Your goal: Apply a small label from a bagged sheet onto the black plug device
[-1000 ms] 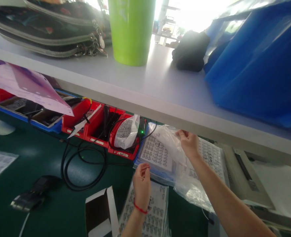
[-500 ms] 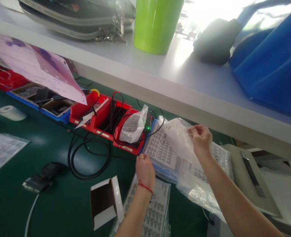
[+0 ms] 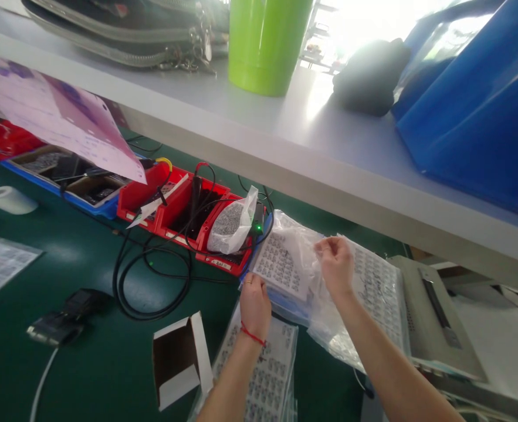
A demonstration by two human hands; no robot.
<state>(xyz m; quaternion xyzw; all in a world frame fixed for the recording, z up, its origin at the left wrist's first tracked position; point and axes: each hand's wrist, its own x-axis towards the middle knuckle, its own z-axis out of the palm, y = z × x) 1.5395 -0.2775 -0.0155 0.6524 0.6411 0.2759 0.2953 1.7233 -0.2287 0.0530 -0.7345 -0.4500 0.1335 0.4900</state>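
Observation:
My right hand (image 3: 335, 266) pinches a crumpled clear plastic bag (image 3: 305, 249) lying partly over a white sheet printed with rows of small pictures (image 3: 280, 266). That sheet rests on a blue tray or folder (image 3: 287, 308). At its near left corner is my left hand (image 3: 256, 305), fingers closed; what they grip, if anything, is hidden. Under my left forearm lies a stack of similar sheets in clear sleeves (image 3: 270, 375). Another bagged sheet (image 3: 375, 287) with handwriting is to the right of my right hand.
Red bins (image 3: 217, 225) with black cables and a bag of small grey parts stand to the left. An open carton (image 3: 179, 360), a black connector (image 3: 60, 319) and a tape roll (image 3: 9, 200) lie on the green table. A white shelf (image 3: 259, 138) overhangs the back; a beige device (image 3: 437, 316) sits right.
My right hand has moved left and slightly down with the plastic bag, uncovering more of the right-hand sheet. My left hand stays by the tray's corner. The view has shifted slightly.

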